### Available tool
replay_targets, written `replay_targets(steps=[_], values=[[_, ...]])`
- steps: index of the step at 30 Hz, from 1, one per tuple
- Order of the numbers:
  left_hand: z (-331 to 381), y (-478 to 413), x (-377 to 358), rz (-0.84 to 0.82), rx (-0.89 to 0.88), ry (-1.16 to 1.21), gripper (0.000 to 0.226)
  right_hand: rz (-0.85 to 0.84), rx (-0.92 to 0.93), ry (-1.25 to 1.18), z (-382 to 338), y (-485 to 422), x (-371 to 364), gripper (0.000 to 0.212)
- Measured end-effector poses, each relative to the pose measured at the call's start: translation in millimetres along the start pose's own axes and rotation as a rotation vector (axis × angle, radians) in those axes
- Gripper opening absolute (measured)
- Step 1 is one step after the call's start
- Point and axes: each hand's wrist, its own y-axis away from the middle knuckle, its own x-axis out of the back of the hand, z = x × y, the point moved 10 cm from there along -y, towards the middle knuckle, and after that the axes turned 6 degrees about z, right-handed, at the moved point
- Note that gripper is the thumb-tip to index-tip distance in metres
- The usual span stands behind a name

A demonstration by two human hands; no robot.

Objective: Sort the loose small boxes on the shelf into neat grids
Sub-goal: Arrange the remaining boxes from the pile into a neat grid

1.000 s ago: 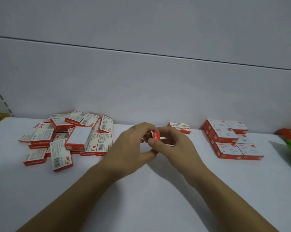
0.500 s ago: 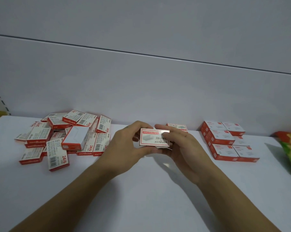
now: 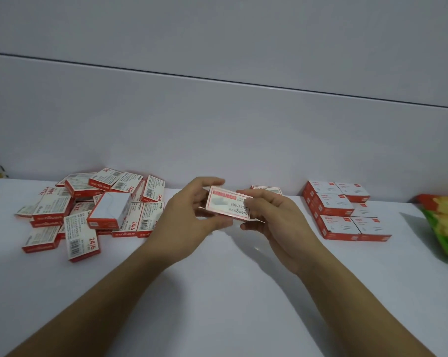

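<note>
While held above the white shelf [image 3: 217, 292] at mid-frame, the small box [image 3: 226, 206] shows its printed face | left grip [image 3: 189, 217] pinches its left end | right grip [image 3: 277, 220] pinches its right end | loose pile [image 3: 89, 210] far left | neat grid [image 3: 343, 212] right

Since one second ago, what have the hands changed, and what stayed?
The left hand and right hand turned the held box from red end forward to broad printed face showing; both still grip it. The loose pile, the grid and the lone box stayed put.
</note>
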Motion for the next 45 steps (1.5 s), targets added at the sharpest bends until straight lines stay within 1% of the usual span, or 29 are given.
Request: replay_targets(steps=[2, 3, 6, 7, 8, 9, 11, 12, 13, 15, 17, 19, 20, 23, 26, 29, 31, 33, 35, 39, 42, 44, 45], values=[[-3.7, -1.9, 3.3, 0.048, 0.051, 0.099, 0.059, -0.01, 0.01, -0.004, -2.6, 1.4, -1.5, 0.021], [-4.4, -2.0, 4.4, 0.071, 0.067, 0.118, 0.054, -0.026, 0.006, -0.009, -2.2, 2.7, -4.4, 0.028], [-2.5, 1.4, -0.4, 0.08, 0.088, 0.14, 0.02, -0.109, 0.002, 0.01, 2.7, 8.5, -20.2, 0.058], [-0.2, 2.1, -2.4, 0.069, 0.073, 0.124, 0.013, -0.114, 0.008, 0.009, 3.1, 9.8, -23.6, 0.065], [3.0, 2.3, -4.0, 0.049, 0.042, 0.099, 0.015, -0.099, 0.022, -0.005, 1.7, 10.2, -24.1, 0.066], [5.8, 1.4, -5.5, 0.014, 0.005, 0.066, 0.019, -0.07, 0.036, -0.031, 0.0, 9.4, -21.7, 0.063], [7.7, 0.9, -8.8, -0.074, -0.03, -0.004, 0.031, -0.015, 0.028, -0.081, -0.9, 5.9, -14.3, 0.05], [5.3, 1.9, -10.6, -0.107, -0.017, -0.028, 0.039, -0.008, -0.002, -0.103, 1.6, 4.3, -12.6, 0.043], [2.3, 3.0, -11.8, -0.122, -0.011, -0.06, 0.045, -0.014, -0.037, -0.119, 4.9, 3.2, -12.7, 0.038], [1.9, 2.7, -11.1, -0.086, -0.058, -0.151, 0.049, -0.024, -0.069, -0.116, 9.2, 3.6, -13.7, 0.035], [0.7, -0.3, -5.1, -0.014, -0.082, -0.16, 0.048, 0.03, -0.015, 0.001, 6.3, 3.1, -6.8, 0.032], [-5.7, -4.4, 2.8, 0.037, -0.044, -0.139, 0.047, 0.112, 0.094, 0.177, -4.9, 3.1, 3.1, 0.029], [-7.9, -6.0, 4.7, 0.043, -0.032, -0.149, 0.046, 0.129, 0.131, 0.222, -8.9, 2.4, 5.5, 0.029], [-6.9, -6.7, 5.3, 0.035, -0.05, -0.222, 0.047, 0.111, 0.139, 0.265, -9.7, 2.0, 4.6, 0.035], [-5.4, -7.5, 7.6, 0.047, -0.101, -0.286, 0.049, 0.083, 0.224, 0.439, -13.5, 2.8, 1.0, 0.045], [-3.8, -7.0, 9.7, 0.063, -0.141, -0.345, 0.049, 0.087, 0.289, 0.523, -15.2, 3.6, -0.7, 0.049], [-3.2, -5.8, 7.7, 0.061, -0.172, -0.407, 0.049, 0.14, 0.384, 0.675, -20.2, 4.1, -0.5, 0.048], [-4.4, -5.7, 4.6, 0.052, -0.196, -0.435, 0.048, 0.19, 0.553, 0.864, -28.9, 7.8, -4.1, 0.047], [-5.3, -6.3, 2.1, 0.047, -0.224, -0.452, 0.046, 0.201, 0.685, 0.984, -32.1, 11.5, -10.0, 0.044], [-4.9, -6.5, 0.7, 0.039, -0.237, -0.463, 0.044, 0.197, 0.826, 1.118, -34.4, 13.4, -18.8, 0.042], [-4.5, -7.4, 0.3, 0.014, -0.254, -0.476, 0.04, 0.197, 0.911, 1.179, -37.7, 13.2, -27.1, 0.033], [-6.4, -10.1, 4.4, 0.026, -0.241, -0.508, 0.046, 0.183, 0.935, 1.206, -40.5, 8.8, -32.9, 0.027], [-9.2, -11.2, 6.9, 0.033, -0.214, -0.535, 0.056, 0.168, 0.922, 1.224, -40.9, 2.9, -34.7, 0.025]])
